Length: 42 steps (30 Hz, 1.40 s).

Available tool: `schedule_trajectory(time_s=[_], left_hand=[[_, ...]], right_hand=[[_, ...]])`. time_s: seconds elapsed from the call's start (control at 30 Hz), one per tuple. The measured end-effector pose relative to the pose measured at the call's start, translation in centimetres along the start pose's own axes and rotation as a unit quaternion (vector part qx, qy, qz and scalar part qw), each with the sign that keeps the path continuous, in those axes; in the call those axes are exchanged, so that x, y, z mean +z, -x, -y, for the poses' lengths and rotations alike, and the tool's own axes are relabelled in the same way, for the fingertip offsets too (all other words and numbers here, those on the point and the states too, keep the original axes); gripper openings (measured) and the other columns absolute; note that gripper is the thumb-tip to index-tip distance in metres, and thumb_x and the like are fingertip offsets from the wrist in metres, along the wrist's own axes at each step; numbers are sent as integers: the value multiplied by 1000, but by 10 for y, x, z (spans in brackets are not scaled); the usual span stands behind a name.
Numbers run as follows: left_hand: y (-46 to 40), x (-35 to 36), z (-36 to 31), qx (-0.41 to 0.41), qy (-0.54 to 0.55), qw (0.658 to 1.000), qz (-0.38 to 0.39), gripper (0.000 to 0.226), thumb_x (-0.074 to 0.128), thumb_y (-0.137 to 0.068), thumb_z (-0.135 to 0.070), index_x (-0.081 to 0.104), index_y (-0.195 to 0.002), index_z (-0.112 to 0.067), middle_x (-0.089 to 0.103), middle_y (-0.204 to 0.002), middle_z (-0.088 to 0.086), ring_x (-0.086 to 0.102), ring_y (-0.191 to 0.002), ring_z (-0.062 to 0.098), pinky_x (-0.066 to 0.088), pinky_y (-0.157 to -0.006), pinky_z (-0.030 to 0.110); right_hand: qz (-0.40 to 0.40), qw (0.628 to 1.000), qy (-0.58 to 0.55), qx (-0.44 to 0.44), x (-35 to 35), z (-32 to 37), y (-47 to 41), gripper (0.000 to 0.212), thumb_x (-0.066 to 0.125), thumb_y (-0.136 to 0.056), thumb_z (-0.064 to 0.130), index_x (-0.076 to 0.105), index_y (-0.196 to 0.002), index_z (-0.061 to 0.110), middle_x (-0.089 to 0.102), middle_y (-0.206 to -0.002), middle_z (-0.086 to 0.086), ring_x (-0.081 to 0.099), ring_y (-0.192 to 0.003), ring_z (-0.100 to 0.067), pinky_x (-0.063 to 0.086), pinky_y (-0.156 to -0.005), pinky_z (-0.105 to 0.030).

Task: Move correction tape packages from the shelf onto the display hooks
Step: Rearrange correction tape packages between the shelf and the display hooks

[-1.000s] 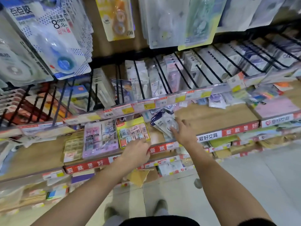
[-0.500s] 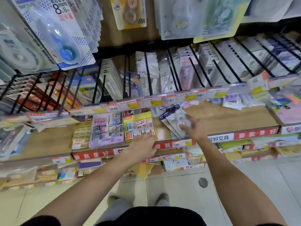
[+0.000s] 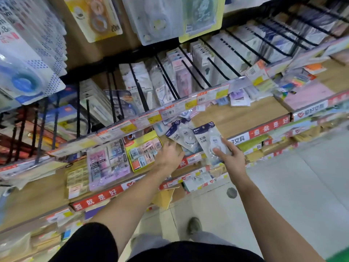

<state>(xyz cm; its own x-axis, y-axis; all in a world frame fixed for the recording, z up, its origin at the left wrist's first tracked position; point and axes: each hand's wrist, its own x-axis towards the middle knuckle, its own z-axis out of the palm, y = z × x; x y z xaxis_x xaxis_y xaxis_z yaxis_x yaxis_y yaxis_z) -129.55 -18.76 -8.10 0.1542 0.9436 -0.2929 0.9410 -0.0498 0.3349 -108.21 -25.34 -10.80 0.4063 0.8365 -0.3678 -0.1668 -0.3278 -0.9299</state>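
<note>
Correction tape package [image 3: 211,142] in right hand [image 3: 233,160], beside left hand [image 3: 169,157]

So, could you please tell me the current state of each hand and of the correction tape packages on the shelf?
right hand: fingers grip one correction tape package.
held package: lifted off the shelf, tilted, not yet on a hook.
left hand: fingers relaxed, reaching toward the remaining packages, holding nothing.
remaining packages: lying on the wooden shelf, fanned out.
display hooks: mostly stocked with hanging packs.
</note>
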Motion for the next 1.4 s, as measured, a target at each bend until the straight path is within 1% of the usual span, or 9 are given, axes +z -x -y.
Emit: schedule_trajectory(time_s=[0.27, 0.43, 0.7, 0.9, 1.03, 1.13, 1.23, 1.3, 1.4], left_hand=[[-30, 11, -21, -96, 8, 995, -23, 91, 38, -89, -77, 25, -155, -16, 44, -141, 27, 56, -117, 44, 49, -88, 45], [-39, 11, -36, -160, 80, 984, 23, 99, 37, -86, -82, 5, -160, -24, 23, -158, 25, 48, -129, 47, 47, -94, 45], [-52, 24, -33, -149, 170, 974, 11, 87, 59, -90, -61, 18, -157, -24, 50, -145, 21, 50, -128, 44, 45, -100, 47], [-48, 21, -38, -183, 396, 898, -49, 75, 75, -88, -19, 36, -153, -21, 43, -152, 14, 49, -133, 36, 46, -107, 44], [-34, 10, -26, -177, 507, 843, -48, 65, 75, -88, -13, 45, -146, -16, 42, -152, 7, 45, -137, 27, 38, -108, 31], [-7, -3, -3, -171, 571, 803, 16, 56, 78, -84, -21, 56, -134, -32, 48, -148, -1, 49, -132, 21, 36, -112, 39], [24, -17, 21, -133, 583, 801, 31, 39, 70, -89, -11, 64, -120, -33, 59, -134, 0, 61, -106, 12, 51, -94, 35], [39, -23, 39, -125, 560, 819, -5, 47, 68, -88, -4, 63, -127, -31, 49, -144, -10, 63, -100, 3, 55, -80, 26], [60, -31, 71, -129, 574, 808, -29, 60, 66, -87, 6, 57, -138, -24, 44, -143, -13, 62, -84, -14, 53, -64, 12]], right_hand=[[-66, 997, -33, -14, -16, -2, 37, 49, 81, -82, 11, 66, -128, 19, 62, -120, 28, 57, -126, -11, 47, -109, -44], [-70, 996, -55, -10, -19, -8, 46, 46, 81, -81, 11, 67, -123, 23, 64, -130, 9, 59, -126, -19, 50, -106, -46], [-77, 995, -64, -13, -22, 1, 49, 42, 79, -84, 11, 66, -121, 25, 63, -126, 9, 62, -119, -16, 58, -92, -30], [-64, 995, -82, -11, -22, 4, 45, 48, 75, -86, 6, 61, -132, 12, 65, -120, 4, 69, -93, 0, 56, -69, -17], [-50, 995, -80, -14, -13, 2, 43, 50, 75, -87, 8, 60, -135, 11, 64, -120, 8, 68, -92, 7, 55, -70, -15], [-35, 994, -107, 3, 0, 0, 45, 52, 75, -87, 7, 60, -137, 12, 64, -129, -3, 70, -95, -1, 57, -72, -20], [11, 995, -99, 21, 18, -3, 48, 53, 77, -86, 10, 60, -136, 20, 60, -139, -2, 64, -118, -15, 58, -93, -38], [45, 996, -77, 32, 33, -3, 53, 53, 82, -80, 18, 66, -129, 26, 61, -138, -1, 58, -126, -22, 51, -104, -49], [80, 994, -58, 46, 63, -5, 66, 46, 89, -62, 33, 76, -106, 34, 68, -128, 1, 64, -119, -23, 53, -99, -53]])
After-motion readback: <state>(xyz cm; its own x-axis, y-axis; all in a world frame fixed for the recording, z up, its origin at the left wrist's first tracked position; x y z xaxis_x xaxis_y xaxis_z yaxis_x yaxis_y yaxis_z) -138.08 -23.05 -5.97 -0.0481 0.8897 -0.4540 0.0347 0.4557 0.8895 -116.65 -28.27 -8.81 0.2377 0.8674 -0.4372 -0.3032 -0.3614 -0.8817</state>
